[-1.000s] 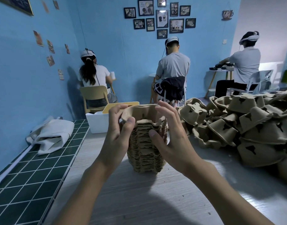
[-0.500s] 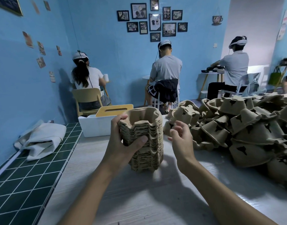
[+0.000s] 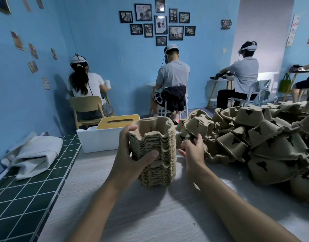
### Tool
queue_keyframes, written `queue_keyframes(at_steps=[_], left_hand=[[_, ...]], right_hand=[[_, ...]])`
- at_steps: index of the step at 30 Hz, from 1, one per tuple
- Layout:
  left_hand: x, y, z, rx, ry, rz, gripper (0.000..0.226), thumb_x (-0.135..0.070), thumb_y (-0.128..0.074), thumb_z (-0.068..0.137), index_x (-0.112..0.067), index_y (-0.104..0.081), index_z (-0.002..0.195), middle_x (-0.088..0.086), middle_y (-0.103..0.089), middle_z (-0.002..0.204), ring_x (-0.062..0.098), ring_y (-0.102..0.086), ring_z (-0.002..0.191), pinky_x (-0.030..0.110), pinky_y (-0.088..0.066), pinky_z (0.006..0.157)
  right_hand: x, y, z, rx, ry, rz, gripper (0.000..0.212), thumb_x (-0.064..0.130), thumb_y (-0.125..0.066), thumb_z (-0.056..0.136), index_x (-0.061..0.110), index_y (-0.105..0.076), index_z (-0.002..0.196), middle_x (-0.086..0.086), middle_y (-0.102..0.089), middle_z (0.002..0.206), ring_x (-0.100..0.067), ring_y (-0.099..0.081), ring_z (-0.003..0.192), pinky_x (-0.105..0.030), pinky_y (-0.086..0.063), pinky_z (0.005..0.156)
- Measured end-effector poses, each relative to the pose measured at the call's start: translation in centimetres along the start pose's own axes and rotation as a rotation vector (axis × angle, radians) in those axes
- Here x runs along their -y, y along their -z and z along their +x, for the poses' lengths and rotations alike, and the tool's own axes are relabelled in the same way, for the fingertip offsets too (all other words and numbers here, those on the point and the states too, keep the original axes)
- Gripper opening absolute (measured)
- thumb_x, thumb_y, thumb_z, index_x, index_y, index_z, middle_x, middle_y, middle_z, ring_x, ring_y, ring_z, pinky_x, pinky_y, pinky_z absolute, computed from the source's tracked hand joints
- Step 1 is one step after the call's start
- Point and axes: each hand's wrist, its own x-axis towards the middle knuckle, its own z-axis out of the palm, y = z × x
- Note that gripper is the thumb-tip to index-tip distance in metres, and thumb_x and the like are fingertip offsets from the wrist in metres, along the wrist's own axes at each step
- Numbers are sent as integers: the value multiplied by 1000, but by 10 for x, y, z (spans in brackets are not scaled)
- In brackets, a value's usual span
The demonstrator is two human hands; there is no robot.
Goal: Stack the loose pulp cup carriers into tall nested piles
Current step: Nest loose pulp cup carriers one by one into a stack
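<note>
Carrier stack [image 3: 160, 137] stands upright on the tabletop [image 3: 150, 215], centre of view, just in front of a white box [image 3: 101, 142] with a yellow slotted lid [image 3: 118, 120]. It's brown moulded pulp with a rough matte finish. Many layers are nested tight, so the side reads as a run of thin wavy rims, one on another. Top carrier sits well-up: deep shadowed hollow, rounded rim, slightly uneven. Upper half of the stack is a little offset from the lower half, with a visible step near mid-height.

Left grip [image 3: 131, 159]: bare hand wrapped round the upper half of the stack from the left. Thumb [image 3: 153, 154] is pressed across the near face and fingers [image 3: 131, 128] are hooked over the top rim. It is holding the stack.

Right grip [image 3: 194, 152]: just right of the stack, fingers curled toward a loose carrier [image 3: 199, 126] at the near edge of the heap. Fingertips overlap that carrier's lower rim. Cannot tell whether they hold it or only touch it.

Loose heap [image 3: 265, 142] fills the right side of the tabletop. Same brown pulp, mostly wells-down or tipped, dark jagged slots showing on the bases, thrown over each other at all angles.

Left of the tabletop is a strip of dark green tiles [image 3: 28, 189] with a folded white cloth [image 3: 33, 154] on it. Behind is a blue wall [image 3: 106, 67] with a cluster of black frames [image 3: 159, 23]. Seated with backs to the camera, headsets on: person at left [image 3: 84, 82], person in the middle [image 3: 173, 74], person at right [image 3: 244, 70].
</note>
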Motion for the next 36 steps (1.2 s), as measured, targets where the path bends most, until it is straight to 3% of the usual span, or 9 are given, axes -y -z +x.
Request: queue_keyframes(at_steps=[6, 11, 16, 19, 23, 26, 31, 33, 36], left_hand=[[-2, 2, -1, 26, 11, -21, 71, -12, -78, 68, -35, -40, 124, 0, -63, 113, -3, -66, 89, 17, -54, 67], [1, 3, 0, 33, 11, -21, 74, -12, -84, 71, -35, -40, 127, 4, -63, 117, 0, -67, 93, 18, -55, 69], [1, 3, 1, 26, 7, -4, 75, -17, -88, 71, -39, -41, 125, 2, -64, 118, 2, -67, 96, 20, -56, 71], [-1, 2, 0, 26, 8, -23, 72, -16, -80, 67, -38, -41, 124, 4, -64, 115, 1, -68, 91, 19, -56, 68], [1, 3, 0, 27, 14, -22, 74, -17, -85, 69, -39, -42, 124, 5, -63, 117, 3, -68, 94, 20, -56, 69], [2, 5, 1, 24, 4, 18, 77, -38, -89, 63, -47, -43, 124, -2, -63, 121, 8, -66, 104, 22, -56, 75], [3, 6, 1, 24, 12, 30, 76, -44, -84, 59, -49, -43, 123, -8, -65, 117, 9, -66, 105, 24, -57, 78], [2, 6, 0, 27, 8, 30, 77, -43, -84, 59, -48, -43, 124, -6, -64, 120, 9, -65, 105, 25, -57, 77], [0, 4, 0, 29, 9, 16, 79, -26, -93, 68, -40, -42, 126, 3, -61, 123, 6, -65, 102, 21, -56, 73]], right_hand=[[9, -2, -5, 8, 11, 101, 73, 2, -48, 94, 22, -15, 157, -9, -30, 153, -19, -49, 118, -46, -46, 106], [14, -4, -20, 19, 104, 92, 65, 4, -45, 98, 18, -20, 156, 6, -33, 135, -7, -52, 107, -43, -46, 106], [7, -4, -30, 10, 175, 4, 63, 27, -47, 92, 24, -31, 153, 5, -39, 152, -14, -46, 132, -44, -43, 110], [3, 0, -38, -70, 237, -96, 67, 40, -41, 84, 27, -34, 150, 8, -38, 152, -13, -41, 137, -46, -37, 113], [0, 6, -33, -107, 256, -68, 49, 27, -41, 92, 29, -49, 141, 0, -50, 139, -18, -57, 120, -37, -56, 92], [4, 8, -30, -128, 253, -47, 41, 13, -41, 100, 20, -54, 138, -6, -58, 129, -16, -64, 101, -24, -57, 72], [13, 9, -38, -212, 388, -76, 19, 13, -60, 96, 13, -60, 115, -6, -64, 103, -11, -62, 88, -24, -54, 79], [19, 9, -42, -227, 451, -84, 14, 8, -64, 93, 16, -59, 103, -1, -61, 91, -8, -57, 79, -14, -49, 71], [28, 10, -47, -178, 533, -88, 21, -1, -63, 91, 17, -55, 94, 0, -58, 81, -6, -55, 71, -12, -46, 61]])
